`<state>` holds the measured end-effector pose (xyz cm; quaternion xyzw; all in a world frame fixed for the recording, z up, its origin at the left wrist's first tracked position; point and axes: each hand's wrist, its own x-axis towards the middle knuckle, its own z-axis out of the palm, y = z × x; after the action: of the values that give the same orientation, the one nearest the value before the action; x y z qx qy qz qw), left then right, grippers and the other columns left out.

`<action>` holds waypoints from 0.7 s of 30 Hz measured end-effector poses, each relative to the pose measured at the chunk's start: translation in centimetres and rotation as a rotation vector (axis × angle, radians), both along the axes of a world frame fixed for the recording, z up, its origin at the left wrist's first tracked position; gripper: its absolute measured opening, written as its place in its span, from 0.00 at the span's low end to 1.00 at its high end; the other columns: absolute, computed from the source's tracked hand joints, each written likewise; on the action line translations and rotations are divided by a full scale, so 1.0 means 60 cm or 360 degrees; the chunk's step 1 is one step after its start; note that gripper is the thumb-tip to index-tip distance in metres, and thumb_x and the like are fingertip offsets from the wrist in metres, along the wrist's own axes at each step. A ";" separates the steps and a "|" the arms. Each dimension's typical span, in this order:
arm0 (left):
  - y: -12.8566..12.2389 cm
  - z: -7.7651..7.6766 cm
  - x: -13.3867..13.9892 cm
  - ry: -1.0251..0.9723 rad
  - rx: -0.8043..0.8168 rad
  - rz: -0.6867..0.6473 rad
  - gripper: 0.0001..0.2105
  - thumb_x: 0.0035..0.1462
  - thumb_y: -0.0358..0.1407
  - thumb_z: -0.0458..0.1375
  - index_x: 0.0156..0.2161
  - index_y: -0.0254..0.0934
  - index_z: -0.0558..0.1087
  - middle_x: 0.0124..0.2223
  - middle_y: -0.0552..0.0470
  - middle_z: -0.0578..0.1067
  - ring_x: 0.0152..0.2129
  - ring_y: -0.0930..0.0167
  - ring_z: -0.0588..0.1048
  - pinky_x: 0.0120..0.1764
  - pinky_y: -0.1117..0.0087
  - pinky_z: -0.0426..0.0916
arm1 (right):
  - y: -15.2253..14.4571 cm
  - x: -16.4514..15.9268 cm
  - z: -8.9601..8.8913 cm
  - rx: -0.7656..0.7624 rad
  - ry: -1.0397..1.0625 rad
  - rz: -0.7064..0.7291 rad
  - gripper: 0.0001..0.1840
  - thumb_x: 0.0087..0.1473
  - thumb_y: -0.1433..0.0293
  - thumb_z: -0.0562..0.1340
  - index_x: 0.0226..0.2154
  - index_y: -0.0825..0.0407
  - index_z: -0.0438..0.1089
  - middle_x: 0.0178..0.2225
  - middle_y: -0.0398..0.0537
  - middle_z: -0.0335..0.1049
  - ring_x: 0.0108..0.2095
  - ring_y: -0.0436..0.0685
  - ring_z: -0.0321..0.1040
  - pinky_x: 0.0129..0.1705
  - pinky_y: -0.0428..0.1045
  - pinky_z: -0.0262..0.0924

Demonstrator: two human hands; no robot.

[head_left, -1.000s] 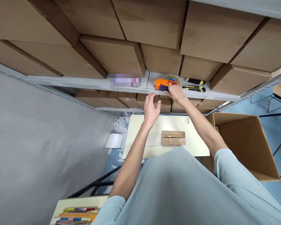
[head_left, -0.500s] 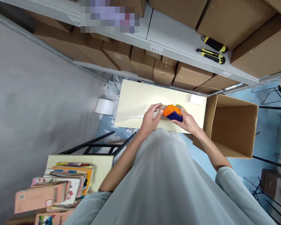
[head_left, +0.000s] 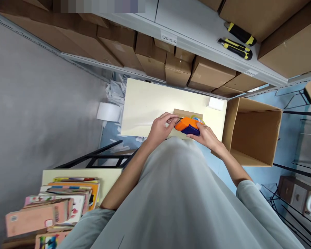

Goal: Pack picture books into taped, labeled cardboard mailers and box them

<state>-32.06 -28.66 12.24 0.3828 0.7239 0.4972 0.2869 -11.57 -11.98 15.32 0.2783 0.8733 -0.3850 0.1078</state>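
Note:
My right hand (head_left: 206, 136) is wrapped round the back end of an orange and dark-blue tool (head_left: 188, 125), which looks like a tape dispenser. My left hand (head_left: 162, 128) is at its front tip, thumb and fingers bent together. What is pinched there, if anything, is too small to make out. Just behind the tool shows a round roll (head_left: 197, 118) with a yellow-green rim, partly hidden; I cannot tell whether it is attached. Beneath them a small flat brown carton (head_left: 182, 112) lies on the cream table (head_left: 147, 100), partly covered by the tool and my hands.
A large open cardboard box (head_left: 256, 135) stands right of the table. A small white block (head_left: 216, 103) sits near the table's right end. Above, shelves hold brown cartons (head_left: 178, 69) and utility knives (head_left: 237, 48). At lower left is a stack of books (head_left: 64, 204).
The view has shifted a little. Both hands and the orange tool sit slightly further left in the picture, and more of the small brown carton behind them now shows.

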 end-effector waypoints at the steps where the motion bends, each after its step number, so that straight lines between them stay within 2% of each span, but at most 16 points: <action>1: -0.002 0.001 -0.002 0.0016 -0.0005 -0.0019 0.14 0.73 0.45 0.58 0.50 0.42 0.83 0.45 0.49 0.83 0.37 0.68 0.81 0.46 0.64 0.80 | -0.001 0.000 -0.001 -0.0001 0.0003 -0.0007 0.26 0.60 0.45 0.74 0.47 0.46 0.71 0.40 0.53 0.79 0.42 0.69 0.78 0.42 0.59 0.70; 5: -0.012 -0.002 -0.008 -0.0028 -0.0036 -0.0043 0.13 0.72 0.47 0.61 0.48 0.42 0.83 0.43 0.49 0.83 0.37 0.67 0.81 0.45 0.64 0.80 | -0.004 0.000 -0.004 -0.0013 -0.0028 -0.0004 0.26 0.58 0.45 0.75 0.44 0.46 0.71 0.38 0.53 0.78 0.41 0.70 0.78 0.42 0.59 0.70; 9: -0.023 -0.020 -0.009 -0.0220 -0.0096 -0.0037 0.16 0.69 0.52 0.64 0.42 0.41 0.82 0.40 0.49 0.83 0.36 0.67 0.81 0.43 0.65 0.80 | -0.011 0.003 -0.003 0.0021 -0.0101 0.0118 0.24 0.62 0.45 0.72 0.41 0.47 0.70 0.35 0.51 0.77 0.37 0.68 0.77 0.39 0.57 0.67; 13: -0.034 -0.034 -0.004 -0.0361 -0.0169 -0.0062 0.19 0.67 0.56 0.62 0.40 0.41 0.80 0.41 0.49 0.82 0.36 0.67 0.80 0.41 0.66 0.78 | -0.017 0.003 0.001 0.0066 -0.0180 0.0227 0.22 0.65 0.47 0.71 0.43 0.46 0.69 0.35 0.49 0.76 0.37 0.66 0.76 0.39 0.55 0.66; 16: -0.040 -0.034 0.002 -0.0424 -0.0192 -0.0094 0.18 0.68 0.55 0.60 0.40 0.41 0.77 0.44 0.48 0.81 0.36 0.68 0.79 0.42 0.66 0.77 | -0.019 -0.002 0.010 0.0079 -0.0322 0.0300 0.21 0.66 0.49 0.69 0.44 0.47 0.68 0.35 0.48 0.76 0.38 0.65 0.76 0.39 0.54 0.65; 21: -0.042 -0.034 0.013 -0.0550 -0.0270 0.0007 0.14 0.65 0.50 0.62 0.42 0.40 0.76 0.35 0.52 0.78 0.31 0.69 0.75 0.38 0.68 0.72 | -0.019 -0.020 0.034 0.0087 -0.0469 0.0370 0.22 0.69 0.48 0.67 0.45 0.49 0.69 0.37 0.50 0.77 0.40 0.65 0.77 0.40 0.53 0.63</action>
<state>-31.25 -31.21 10.20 0.2646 0.7040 0.4932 0.4371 -12.75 -13.09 17.34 0.2319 0.8844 -0.3013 0.2707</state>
